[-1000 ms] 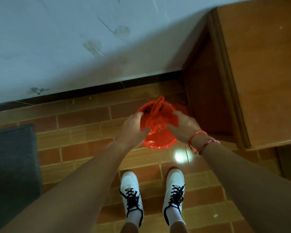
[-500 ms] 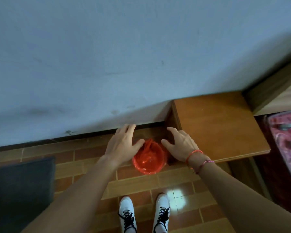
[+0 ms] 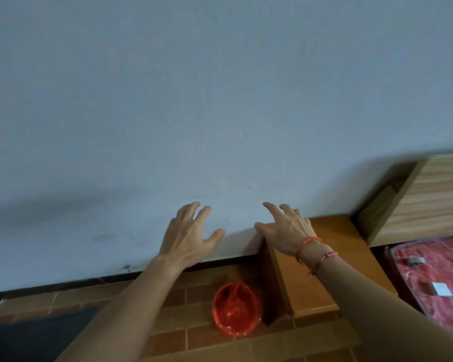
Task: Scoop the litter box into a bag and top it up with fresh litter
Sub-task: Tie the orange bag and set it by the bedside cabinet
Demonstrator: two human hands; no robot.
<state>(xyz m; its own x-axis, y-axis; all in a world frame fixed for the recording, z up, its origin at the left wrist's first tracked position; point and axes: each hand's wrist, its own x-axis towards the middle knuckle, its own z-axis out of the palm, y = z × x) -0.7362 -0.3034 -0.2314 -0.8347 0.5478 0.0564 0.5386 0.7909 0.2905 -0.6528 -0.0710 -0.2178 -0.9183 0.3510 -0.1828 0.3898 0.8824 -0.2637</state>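
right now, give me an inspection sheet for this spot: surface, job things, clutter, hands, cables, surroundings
surface: brick-pattern tile floor, with a dark mat at lower left
job's things: red bag sits on the floor beside the wooden side table; litter box, scoop and fresh litter not in view
clutter: two small pale items on the red patterned cover, too small to identify
hands: left hand and right hand both open, fingers spread, holding nothing, raised above the bag and apart from it
cables: nothing seen
surroundings: pale wall ahead; light wooden unit at right behind the cover
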